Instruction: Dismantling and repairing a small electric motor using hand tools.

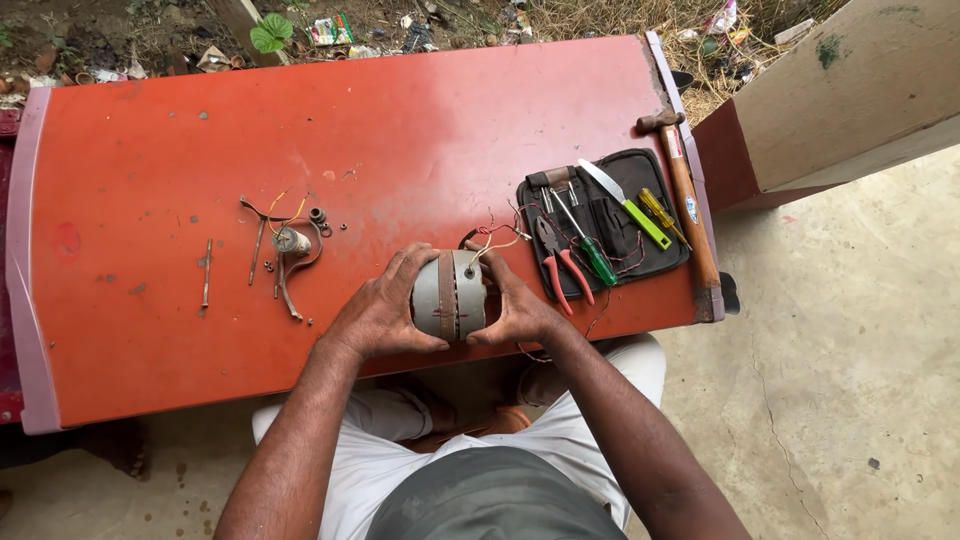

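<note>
A round grey metal motor [450, 294] with a rusty band around its middle stands on edge near the front of the red table [300, 130]. My left hand [382, 308] grips its left side and my right hand [513, 305] grips its right side. Thin red, white and yellow wires [495, 238] run from the top of the motor toward the tool pouch.
A black tool pouch [640, 175] lies open at the right with red-handled pliers [561, 265], a green screwdriver [597, 258], a knife and a yellow screwdriver. A wooden-handled hammer [685, 195] lies along the table's right edge. Rusty metal parts and screws [285, 250] lie left of the motor.
</note>
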